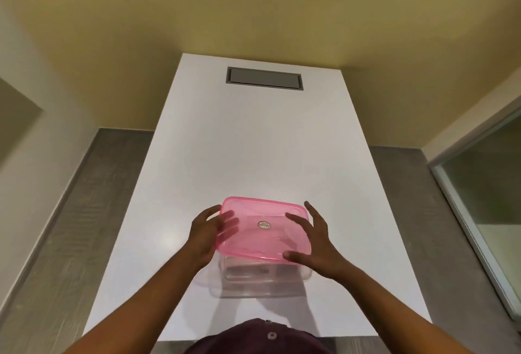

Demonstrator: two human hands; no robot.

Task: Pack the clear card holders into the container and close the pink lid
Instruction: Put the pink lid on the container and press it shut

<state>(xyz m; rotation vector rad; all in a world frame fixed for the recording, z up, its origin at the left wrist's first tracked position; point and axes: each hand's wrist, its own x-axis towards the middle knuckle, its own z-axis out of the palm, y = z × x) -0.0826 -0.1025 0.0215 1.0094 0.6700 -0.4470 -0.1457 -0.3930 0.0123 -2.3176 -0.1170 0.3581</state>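
Observation:
A translucent pink lid (263,231) with a small round sticker in its middle hovers tilted over a clear plastic container (262,277) on the white table (253,142). My left hand (207,236) holds the lid's left edge, its fingers showing through the pink plastic from below. My right hand (313,243) grips the lid's right edge, thumb on the near corner and fingers spread across the top. Clear card holders inside the container are hard to make out through its walls.
A grey rectangular cable hatch (264,78) is set into the far end of the table. Grey floor runs along both sides, with a glass panel (485,201) at the right. My dark purple shirt (262,338) shows at the table's near edge.

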